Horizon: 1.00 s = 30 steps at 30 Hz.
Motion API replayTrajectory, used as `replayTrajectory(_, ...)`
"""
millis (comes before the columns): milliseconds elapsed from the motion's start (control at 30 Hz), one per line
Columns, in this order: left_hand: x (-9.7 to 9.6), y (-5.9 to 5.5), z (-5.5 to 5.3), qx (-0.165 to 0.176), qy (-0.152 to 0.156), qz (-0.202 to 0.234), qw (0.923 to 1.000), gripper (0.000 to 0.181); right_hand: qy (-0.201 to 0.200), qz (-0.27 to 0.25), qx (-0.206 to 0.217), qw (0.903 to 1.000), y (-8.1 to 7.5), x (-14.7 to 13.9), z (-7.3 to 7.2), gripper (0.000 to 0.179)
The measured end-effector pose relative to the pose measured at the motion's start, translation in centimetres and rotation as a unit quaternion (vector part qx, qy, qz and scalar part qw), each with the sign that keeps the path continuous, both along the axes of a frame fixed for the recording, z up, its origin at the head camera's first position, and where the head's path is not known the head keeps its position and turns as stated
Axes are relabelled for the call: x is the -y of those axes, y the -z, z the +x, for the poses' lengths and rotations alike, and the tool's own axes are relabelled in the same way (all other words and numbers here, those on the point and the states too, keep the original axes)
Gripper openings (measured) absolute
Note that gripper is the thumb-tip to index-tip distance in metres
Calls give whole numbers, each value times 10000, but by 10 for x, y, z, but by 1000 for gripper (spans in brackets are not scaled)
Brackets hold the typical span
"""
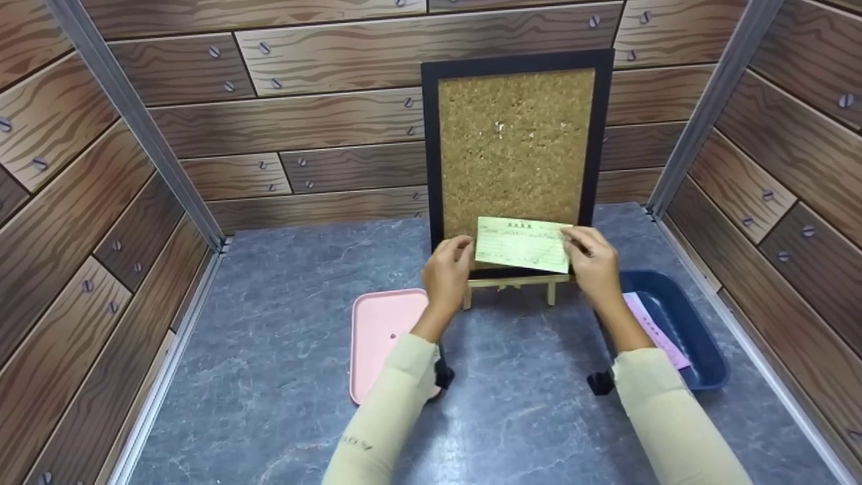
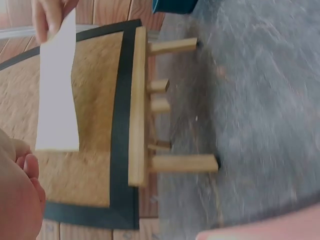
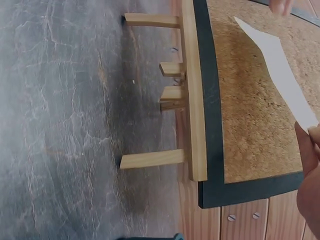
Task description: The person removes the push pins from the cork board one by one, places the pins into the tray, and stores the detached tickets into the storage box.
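My right hand (image 1: 592, 259) pinches the right edge of a pale green printed slip of paper (image 1: 522, 244). The slip is held in front of the lower part of a black-framed cork board (image 1: 515, 148). Beside the slip's left edge is my left hand (image 1: 448, 269), its fingers loosely bent. In the right wrist view, the left fingertips (image 3: 280, 5) show apart from the slip's far end. From the left wrist, the slip (image 2: 57, 100) looks white and slightly bent, its near end uncovered close to the left fingers (image 2: 31, 167).
A small wooden easel (image 1: 518, 277) supports the board. Left of it lies a pink tray (image 1: 377, 313) with a small dark item on it. At right stands a dark blue bin (image 1: 700, 343) holding a pink printed slip (image 1: 653, 327). Wood-patterned walls (image 1: 323, 135) enclose the grey marbled tabletop.
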State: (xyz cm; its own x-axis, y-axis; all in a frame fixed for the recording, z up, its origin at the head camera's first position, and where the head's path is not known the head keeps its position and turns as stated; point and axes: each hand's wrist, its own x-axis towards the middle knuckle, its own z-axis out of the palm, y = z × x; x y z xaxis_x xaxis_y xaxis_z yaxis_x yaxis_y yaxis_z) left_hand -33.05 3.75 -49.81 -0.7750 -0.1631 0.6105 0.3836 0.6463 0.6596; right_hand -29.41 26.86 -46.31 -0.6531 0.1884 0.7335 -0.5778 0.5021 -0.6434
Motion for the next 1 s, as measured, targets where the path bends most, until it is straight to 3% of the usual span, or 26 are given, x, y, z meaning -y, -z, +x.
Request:
replayTrajectory(233, 39, -3, 14, 212, 80, 419, 9989, 10, 51, -339, 52, 9994, -8, -11, 20, 23)
replayTrajectory(633, 89, 10, 44, 558, -138, 606, 9965, 12, 534, -784, 144, 9954, -15, -37, 57, 25)
replayTrajectory(767, 100, 19, 50, 631, -216, 550, 9963, 13, 756, -809, 203, 9936, -5, -52, 63, 25)
replayTrajectory(1000, 121, 39, 57, 834, -378, 254, 9955, 12, 1232, -984, 490, 9863, 24, -91, 64, 25)
